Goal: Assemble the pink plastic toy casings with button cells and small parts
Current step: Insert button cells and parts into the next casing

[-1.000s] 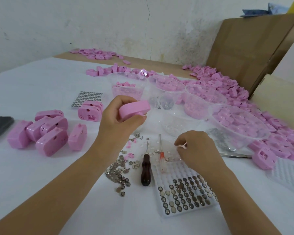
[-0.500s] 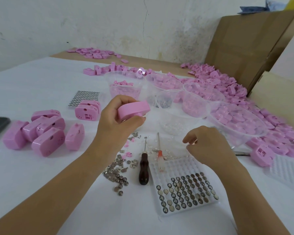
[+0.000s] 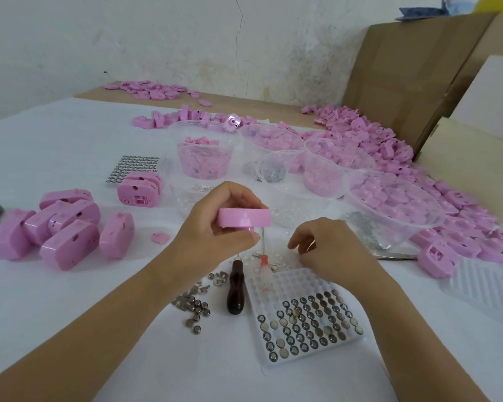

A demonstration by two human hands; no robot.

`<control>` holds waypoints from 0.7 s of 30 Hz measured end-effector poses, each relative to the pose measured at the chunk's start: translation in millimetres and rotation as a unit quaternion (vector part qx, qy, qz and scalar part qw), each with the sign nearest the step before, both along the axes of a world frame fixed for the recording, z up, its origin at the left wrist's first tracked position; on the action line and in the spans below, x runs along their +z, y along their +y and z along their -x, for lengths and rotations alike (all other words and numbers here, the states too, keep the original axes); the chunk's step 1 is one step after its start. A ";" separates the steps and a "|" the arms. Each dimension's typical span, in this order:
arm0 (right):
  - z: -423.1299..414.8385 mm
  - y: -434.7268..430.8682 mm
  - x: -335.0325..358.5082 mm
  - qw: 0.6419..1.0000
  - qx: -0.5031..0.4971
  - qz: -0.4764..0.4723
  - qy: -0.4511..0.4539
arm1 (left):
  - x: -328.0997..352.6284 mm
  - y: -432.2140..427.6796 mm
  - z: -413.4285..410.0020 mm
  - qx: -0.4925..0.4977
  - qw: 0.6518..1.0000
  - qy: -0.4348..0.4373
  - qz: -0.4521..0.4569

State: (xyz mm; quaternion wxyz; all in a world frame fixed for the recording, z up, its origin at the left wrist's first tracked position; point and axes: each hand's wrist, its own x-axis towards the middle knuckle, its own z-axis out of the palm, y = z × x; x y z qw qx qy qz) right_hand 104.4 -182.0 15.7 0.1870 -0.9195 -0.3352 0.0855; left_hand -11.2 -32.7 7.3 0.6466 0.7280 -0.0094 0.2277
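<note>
Gripped pink casing (image 3: 244, 217) with curled fingers of left hand (image 3: 215, 230), above table (image 3: 70, 300), midway along its near edge. Curled right hand (image 3: 331, 250) downward just beside button-cell tray (image 3: 288, 285); could not tell whether pinching anything.

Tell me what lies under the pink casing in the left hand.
Below the pink casing: a screwdriver shaft and small loose parts. The left hand covers its underside.

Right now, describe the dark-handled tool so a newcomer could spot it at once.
Find the clear tray of button cells nearest the person. Two tools lie beside its left edge. The dark-handled tool is the left one, brown and opaque; the other tool is clear with red.
</note>
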 end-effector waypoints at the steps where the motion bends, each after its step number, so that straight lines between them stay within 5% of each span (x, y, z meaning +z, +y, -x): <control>1: 0.1 0.6 -1.1 1.000 0.008 -0.014 -0.009 | 0.6 -0.7 0.1 -0.005 1.000 0.003 0.002; 5: 5.1 3.8 1.0 0.983 0.045 -0.178 -0.011 | 2.0 -3.7 -1.5 0.035 0.999 0.020 -0.005; 11: 17.6 5.7 9.9 0.866 0.138 -0.447 0.175 | 0.8 -4.9 -2.7 0.063 0.996 0.056 0.011; 15: 20.2 8.4 6.0 0.821 0.170 -0.489 0.239 | 2.4 -6.7 -2.1 0.052 0.997 0.050 0.034; 21: 18.5 9.1 3.0 0.814 0.175 -0.492 0.254 | 5.9 -6.9 -0.6 0.070 0.996 0.024 0.042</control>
